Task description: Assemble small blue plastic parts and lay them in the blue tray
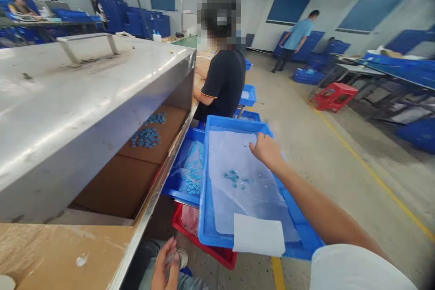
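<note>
My right hand (267, 150) reaches out to the far right edge of a blue plastic tray (207, 217), its fingers pinched on the clear plastic sheet (238, 190) that lines the tray. A few small blue discs (234, 177) lie on that sheet. A white paper (258, 234) rests on the tray's near edge. My left hand (166, 265) is low by my lap, fingers curled round a small grey object I cannot make out.
A second blue tray (186, 174) with several blue discs sits to the left, over a red crate (204, 247). A steel-hooded conveyor (84, 99) carries more discs (146, 137). A co-worker in black (222, 81) sits ahead. Red stool (333, 95) and yellow floor line lie to the right.
</note>
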{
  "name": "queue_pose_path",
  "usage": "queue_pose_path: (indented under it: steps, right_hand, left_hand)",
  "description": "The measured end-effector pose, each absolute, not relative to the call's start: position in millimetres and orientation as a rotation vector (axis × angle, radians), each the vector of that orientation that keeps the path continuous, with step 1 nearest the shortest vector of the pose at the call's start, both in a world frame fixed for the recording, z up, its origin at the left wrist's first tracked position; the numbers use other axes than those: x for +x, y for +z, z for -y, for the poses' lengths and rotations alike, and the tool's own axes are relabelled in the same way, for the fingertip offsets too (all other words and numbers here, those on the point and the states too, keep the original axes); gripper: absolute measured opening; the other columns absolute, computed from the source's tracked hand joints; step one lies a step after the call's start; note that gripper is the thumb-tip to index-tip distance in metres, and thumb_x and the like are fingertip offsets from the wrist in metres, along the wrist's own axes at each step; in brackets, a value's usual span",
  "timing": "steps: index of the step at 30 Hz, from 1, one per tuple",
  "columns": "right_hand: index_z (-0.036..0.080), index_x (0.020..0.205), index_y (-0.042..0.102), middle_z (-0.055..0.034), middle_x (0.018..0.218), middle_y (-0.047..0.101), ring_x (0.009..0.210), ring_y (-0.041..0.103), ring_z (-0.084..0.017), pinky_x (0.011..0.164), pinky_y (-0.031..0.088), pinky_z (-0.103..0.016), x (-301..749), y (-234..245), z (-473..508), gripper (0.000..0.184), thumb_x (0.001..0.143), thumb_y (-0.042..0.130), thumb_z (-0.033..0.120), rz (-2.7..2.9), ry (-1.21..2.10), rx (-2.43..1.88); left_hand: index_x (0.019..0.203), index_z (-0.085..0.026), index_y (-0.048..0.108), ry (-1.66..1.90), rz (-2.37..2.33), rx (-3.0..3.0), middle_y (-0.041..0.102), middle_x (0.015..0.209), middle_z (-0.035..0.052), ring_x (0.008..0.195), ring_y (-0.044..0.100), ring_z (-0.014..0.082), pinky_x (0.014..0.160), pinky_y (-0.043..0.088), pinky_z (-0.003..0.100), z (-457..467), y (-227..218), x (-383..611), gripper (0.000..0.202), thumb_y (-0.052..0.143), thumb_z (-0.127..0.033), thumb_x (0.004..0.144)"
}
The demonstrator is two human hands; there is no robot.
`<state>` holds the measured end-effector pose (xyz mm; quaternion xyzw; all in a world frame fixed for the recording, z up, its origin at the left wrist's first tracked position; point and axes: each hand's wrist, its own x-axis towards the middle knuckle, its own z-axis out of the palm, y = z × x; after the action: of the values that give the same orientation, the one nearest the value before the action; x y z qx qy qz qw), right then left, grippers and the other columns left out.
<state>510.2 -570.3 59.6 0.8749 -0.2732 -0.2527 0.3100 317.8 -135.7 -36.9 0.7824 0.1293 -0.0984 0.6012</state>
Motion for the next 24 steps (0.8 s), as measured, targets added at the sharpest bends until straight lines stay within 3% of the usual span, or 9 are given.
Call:
queue_pose_path:
  steps: [2,5,6,8,10,13,18,24]
  right_hand:
    - [0.019,0.185,0.022,0.002,0.137,0.03,0.148,-0.002,-0.008,0.15,0.021,-0.013,466.9,43.5,613.3,0.096,0.111,-0.016,0.067,0.859,-0.761,2.28]
    - [0.022,0.178,0.032,0.0075,0.132,0.034,0.148,-0.003,0.0,0.153,0.017,-0.002,410.8,9.8,659.2,0.103,0.108,-0.021,0.075,0.933,-0.923,2.28]
    - [0.021,0.176,0.035,0.0104,0.129,0.036,0.147,-0.003,0.005,0.153,0.016,0.003,395.8,-2.4,668.3,0.103,0.109,-0.023,0.074,0.947,-0.97,2.293]
    - [0.022,0.172,0.039,0.0149,0.122,0.038,0.145,-0.003,0.012,0.152,0.013,0.01,372.0,-25.6,678.0,0.1,0.112,-0.027,0.069,0.947,-1.04,2.342]
    - [0.023,0.167,0.043,0.0179,0.116,0.039,0.142,-0.004,0.017,0.151,0.01,0.013,355.1,-44.7,679.6,0.094,0.114,-0.024,0.063,0.949,-1.066,2.392]
    - [0.023,0.161,0.047,0.0195,0.11,0.039,0.139,-0.005,0.021,0.15,0.007,0.016,336.0,-62.2,678.3,0.092,0.117,-0.027,0.056,1.014,-1.035,2.437]
    - [0.023,0.165,0.044,0.0176,0.115,0.039,0.143,-0.005,0.017,0.153,0.007,0.01,303.3,-65.5,691.9,0.091,0.117,-0.026,0.056,1.188,-1.037,2.479]
    - [0.024,0.178,0.032,0.0127,0.126,0.036,0.148,-0.005,0.006,0.155,0.011,-0.004,268.8,-55.6,703.7,0.092,0.11,-0.015,0.066,1.39,-1.131,2.594]
  left_hand:
    - [0.135,-0.015,0.037,-0.315,-0.17,1.767,0.042,0.137,0.0081,0.125,0.043,0.0161,0.1,0.041,0.024,162.2,-40.7,345.6,0.07,0.05,-0.059,0.082]
    - [0.142,-0.019,0.032,-0.374,-0.11,1.873,0.029,0.147,0.0031,0.134,0.031,0.0158,0.11,0.028,0.024,197.0,-39.7,381.2,0.071,0.057,-0.049,0.082]
    - [0.143,-0.016,0.031,-0.419,-0.098,1.889,0.031,0.146,0.0048,0.134,0.031,0.016,0.113,0.022,0.025,206.5,-38.5,389.4,0.073,0.06,-0.043,0.081]
    - [0.144,-0.009,0.027,-0.556,-0.107,1.799,0.04,0.139,0.01,0.124,0.043,0.0161,0.107,0.031,0.025,222.0,-35.9,399.3,0.071,0.057,-0.024,0.082]
    - [0.139,-0.008,0.036,-0.643,-0.059,1.823,0.053,0.125,0.009,0.108,0.053,0.0164,0.096,0.039,0.025,232.3,-33.4,401.2,0.062,0.049,-0.01,0.078]
    - [0.131,-0.01,0.045,-0.622,0.024,1.911,0.058,0.112,0.0056,0.098,0.055,0.0164,0.088,0.041,0.025,241.3,-31.0,394.5,0.061,0.041,-0.004,0.071]
    - [0.126,-0.005,0.049,-0.615,0.122,1.914,0.057,0.113,0.0096,0.101,0.052,0.0186,0.089,0.039,0.026,254.9,-32.5,378.5,0.059,0.041,-0.002,0.067]
    - [0.131,-0.01,0.048,-0.673,0.172,1.862,0.06,0.108,0.008,0.093,0.055,0.0203,0.085,0.041,0.03,267.8,-39.4,369.2,0.065,0.041,-0.006,0.067]
